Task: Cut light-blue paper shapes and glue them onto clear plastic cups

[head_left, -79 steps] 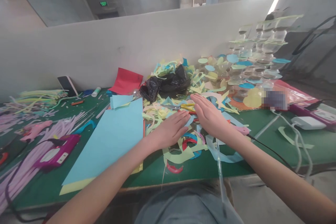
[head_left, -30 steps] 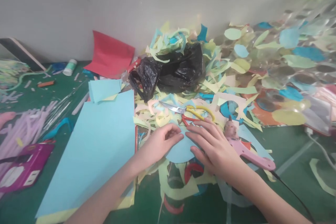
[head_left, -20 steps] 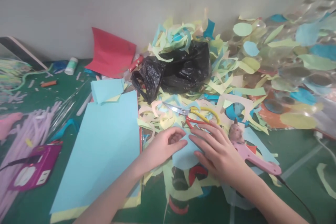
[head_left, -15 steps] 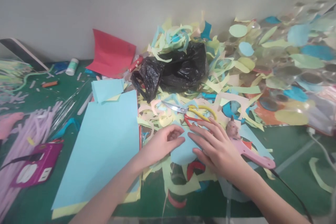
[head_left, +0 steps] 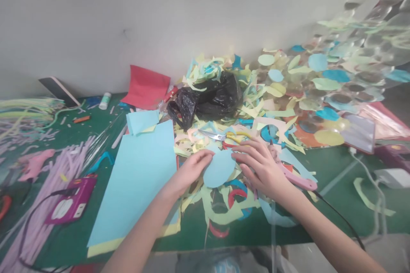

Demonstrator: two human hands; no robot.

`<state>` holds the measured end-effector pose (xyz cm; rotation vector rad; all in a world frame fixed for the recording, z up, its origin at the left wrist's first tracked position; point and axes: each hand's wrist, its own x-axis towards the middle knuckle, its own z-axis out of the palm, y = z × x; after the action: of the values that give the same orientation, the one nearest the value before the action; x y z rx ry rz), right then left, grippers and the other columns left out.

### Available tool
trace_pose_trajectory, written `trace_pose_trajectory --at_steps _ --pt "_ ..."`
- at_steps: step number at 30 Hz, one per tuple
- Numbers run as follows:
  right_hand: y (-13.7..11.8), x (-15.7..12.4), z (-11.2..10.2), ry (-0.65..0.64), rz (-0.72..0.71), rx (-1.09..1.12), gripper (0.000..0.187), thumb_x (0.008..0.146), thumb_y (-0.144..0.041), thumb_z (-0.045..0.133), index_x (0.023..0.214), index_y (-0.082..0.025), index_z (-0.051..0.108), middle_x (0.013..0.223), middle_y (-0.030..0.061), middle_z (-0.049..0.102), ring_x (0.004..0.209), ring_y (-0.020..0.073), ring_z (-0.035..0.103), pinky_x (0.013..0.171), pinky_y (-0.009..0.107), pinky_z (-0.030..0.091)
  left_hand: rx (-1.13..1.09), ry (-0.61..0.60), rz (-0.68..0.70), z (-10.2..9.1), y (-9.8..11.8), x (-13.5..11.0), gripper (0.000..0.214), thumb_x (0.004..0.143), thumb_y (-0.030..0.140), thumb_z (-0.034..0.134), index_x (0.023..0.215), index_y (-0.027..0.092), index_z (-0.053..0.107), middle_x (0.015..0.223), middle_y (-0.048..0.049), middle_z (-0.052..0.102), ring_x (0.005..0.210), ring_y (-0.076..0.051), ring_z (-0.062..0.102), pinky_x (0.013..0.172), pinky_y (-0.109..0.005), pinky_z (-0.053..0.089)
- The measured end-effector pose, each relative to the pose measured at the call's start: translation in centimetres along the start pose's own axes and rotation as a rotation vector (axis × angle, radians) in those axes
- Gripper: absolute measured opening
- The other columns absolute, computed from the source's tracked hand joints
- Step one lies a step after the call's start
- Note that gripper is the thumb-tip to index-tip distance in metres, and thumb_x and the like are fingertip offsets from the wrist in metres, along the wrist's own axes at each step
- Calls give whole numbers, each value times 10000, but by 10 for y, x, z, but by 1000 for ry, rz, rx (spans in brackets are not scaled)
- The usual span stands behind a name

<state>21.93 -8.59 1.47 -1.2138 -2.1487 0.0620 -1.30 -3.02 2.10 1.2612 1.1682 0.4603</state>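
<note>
A rounded piece of light blue paper (head_left: 219, 170) lies between my hands, above a layer of paper scraps. My left hand (head_left: 196, 167) pinches its left edge with thumb and fingers. At the right edge, my right hand (head_left: 260, 165) has its fingers stretched out and apart, fingertips at or very close to the paper. Just behind are scissors (head_left: 235, 137) with yellow and red handles, lying with their blades to the left. A pink-handled corded tool (head_left: 297, 179) is partly hidden by my right hand.
Large light blue sheets (head_left: 137, 179) are stacked left of my hands. A black plastic bag (head_left: 214, 100) topped with cuttings stands behind. Clear cups with paper rounds (head_left: 329, 81) pile up at right, near a phone (head_left: 358, 132). Lilac strips (head_left: 60, 183) and a purple box (head_left: 73, 200) lie left.
The view has tilted up and turned to the right. My hands have drawn apart slightly, and the blue paper round now shows more fully between them.
</note>
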Motion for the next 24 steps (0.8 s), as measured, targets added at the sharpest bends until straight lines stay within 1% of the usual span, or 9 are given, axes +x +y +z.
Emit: trace_pose_trajectory --at_steps 4,7,10,12,14,16,18,20,24 --pt "-6 -7 -1 -22 -12 -60 271 975 -236 471 1184 -176 633 1226 108 653 1238 287 483 1117 610 327 -26 41 -23 -6 1 -16 576 913 648 363 1164 207 638 1071 -86 639 908 -194 603 816 -321 496" --pt "-12 -10 -3 -85 3 -101 287 981 -257 473 1196 -163 637 1255 118 640 1266 297 468 1107 599 356 7 112 -2 -7 -2 -29 630 923 660 307 1216 181 592 1046 -90 636 854 -183 598 787 -322 502" --pt "-17 -11 -2 -156 -13 -142 307 988 -267 463 1230 -183 632 1282 100 637 1282 299 464 1104 610 361 102 169 2 -1 -5 -39 639 938 652 244 1282 210 551 1151 -98 639 935 -201 614 840 -338 497" --pt "-18 -11 1 -196 -36 -169 337 990 -291 463 1281 -198 607 1318 85 622 1311 299 446 1116 614 349 168 205 24 7 -7 -42 605 954 622 233 1315 239 532 1282 -98 603 1077 -224 597 929 -360 476" --pt "-20 -11 6 -223 -49 -204 392 991 -330 466 1340 -181 564 1362 89 596 1345 304 419 1131 601 341 232 253 75 16 -9 -43 562 973 573 238 1341 249 512 1402 -84 534 1263 -236 506 1057 -383 399" --pt "-23 -12 12 -235 -55 -254 462 994 -371 459 1387 -136 515 1407 110 560 1376 309 389 1149 579 328 267 273 109 24 -10 -42 532 988 525 237 1361 242 490 1466 -74 480 1375 -228 404 1143 -395 306" --pt "-28 -11 17 -246 -64 -300 532 997 -408 443 1418 -84 468 1462 139 499 1410 310 348 1164 546 319 249 274 101 30 -11 -41 525 992 506 234 1378 238 468 1491 -74 455 1407 -223 368 1164 -401 280" --pt "-34 -9 20 -254 -87 -327 595 998 -449 420 1439 -49 428 1522 160 411 1446 308 285 1168 516 320 202 314 85 32 -11 -43 532 992 505 223 1389 235 452 1488 -84 454 1397 -227 383 1150 -406 307" --pt "-45 0 29 -302 -159 -307 693 991 -545 363 1493 -68 343 1582 133 294 1483 286 179 1171 485 317 97 463 56 27 -12 -53 575 980 555 178 1380 241 448 1421 -106 500 1283 -243 489 1053 -400 418"
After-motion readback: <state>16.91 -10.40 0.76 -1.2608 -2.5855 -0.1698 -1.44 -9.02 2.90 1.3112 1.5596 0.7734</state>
